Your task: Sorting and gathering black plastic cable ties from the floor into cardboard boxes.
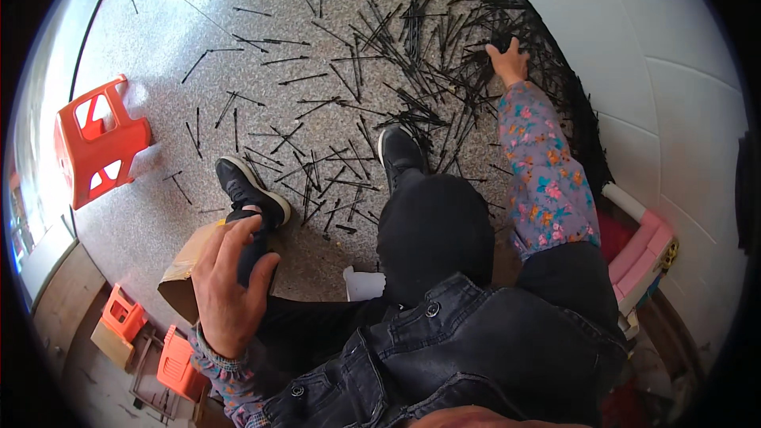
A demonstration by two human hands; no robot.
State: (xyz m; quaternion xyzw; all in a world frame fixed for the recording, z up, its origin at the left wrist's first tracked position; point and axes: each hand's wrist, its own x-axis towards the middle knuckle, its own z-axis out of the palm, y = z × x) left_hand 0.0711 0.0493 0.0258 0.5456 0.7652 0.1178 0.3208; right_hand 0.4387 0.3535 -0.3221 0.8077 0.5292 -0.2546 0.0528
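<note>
Directions follow a clock face laid over the view, hub at its centre. Between nine and ten o'clock, a large orange-red plastic stool [99, 143] stands on the speckled floor [170, 83]. Toward eight o'clock, near the left rim, are two smaller orange stools [178, 363]. Further in, also around eight, sits an open cardboard box [178, 289], partly covered by the person's left hand [230, 281]. That hand is raised, its fingers gently bent and its thumb well apart from them; nothing shows in its grasp. A black left shoe [242, 190] points up the view at nine. Thin black sticks [414, 28] lie scattered at all angles from ten o'clock round to two, sparse at left and thickening rightward. A torn white piece [365, 284] lies at six, beside the person's dark-clothed legs. The black right shoe [402, 152], just above centre, touches the stick clutter. Between one and two, the right hand [510, 59] reaches out from a floral sleeve [547, 170], fingers spread and curving down over a dense dark heap [567, 83] of sticks; whether they grip any, I cannot tell. The heap runs along the pale wall [682, 103]. Between three and four stands a pink-and-white object [644, 250].
</note>
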